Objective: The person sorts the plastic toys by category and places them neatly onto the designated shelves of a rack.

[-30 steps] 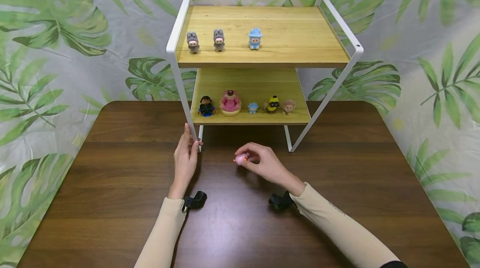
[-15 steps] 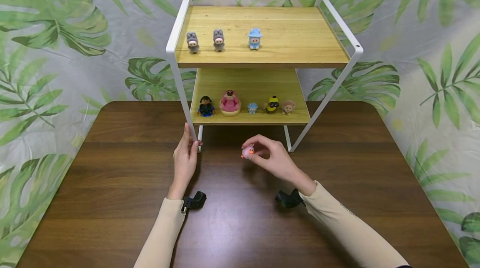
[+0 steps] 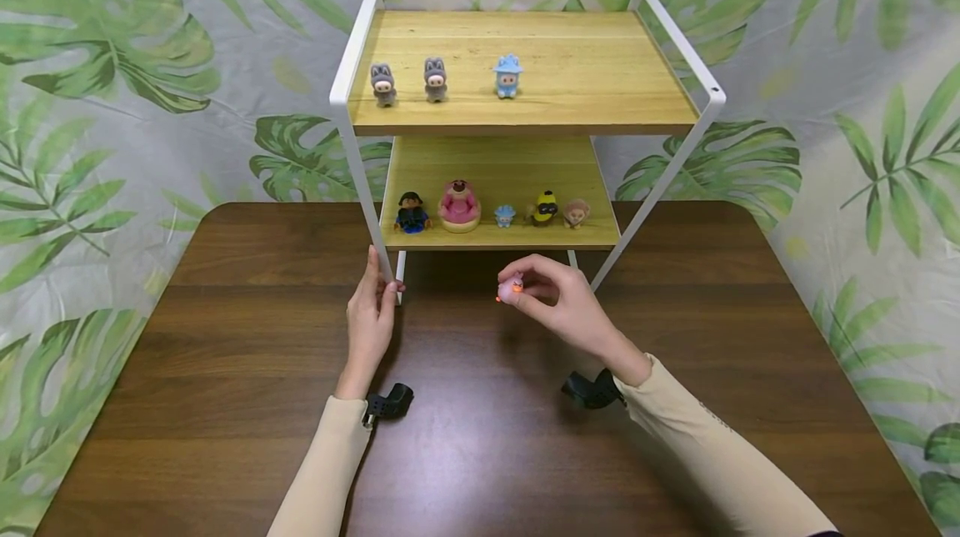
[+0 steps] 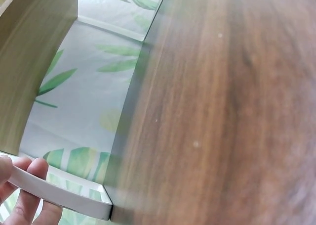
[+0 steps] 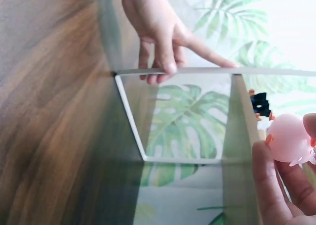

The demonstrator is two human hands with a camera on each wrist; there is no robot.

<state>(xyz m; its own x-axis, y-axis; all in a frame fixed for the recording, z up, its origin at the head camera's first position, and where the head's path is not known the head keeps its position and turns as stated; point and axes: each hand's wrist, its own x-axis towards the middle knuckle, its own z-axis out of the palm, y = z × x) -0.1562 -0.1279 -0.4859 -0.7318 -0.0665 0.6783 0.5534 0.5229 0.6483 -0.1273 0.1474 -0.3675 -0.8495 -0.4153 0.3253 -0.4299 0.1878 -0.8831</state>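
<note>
My right hand (image 3: 566, 303) pinches a small round pink bird figurine (image 3: 511, 288) with orange feet and beak. It is held in the air in front of the lower shelf board; the right wrist view shows the pink bird figurine (image 5: 289, 137) between thumb and fingers. My left hand (image 3: 370, 312) grips the white front-left leg of the shelf rack (image 3: 362, 170). In the left wrist view, fingers (image 4: 37, 168) wrap around the white leg (image 4: 59, 193). Along the lower board stand a dark-haired figure (image 3: 412, 213), a pink bear (image 3: 459, 208), a small blue figure (image 3: 505, 216), a yellow figure (image 3: 544, 208) and a brown-maned figure (image 3: 576, 213).
On the upper board (image 3: 600, 70) are two grey figurines, the left one (image 3: 383, 85) and another grey figurine (image 3: 435, 79), plus a blue-hatted figurine (image 3: 507, 77). The rack stands on a brown wooden table (image 3: 247, 353). A leaf-print cloth (image 3: 150, 145) hangs behind.
My right hand has carried the pink bird figurine up and to the right, from low over the table toward the lower board. The left hand stays on the leg.
</note>
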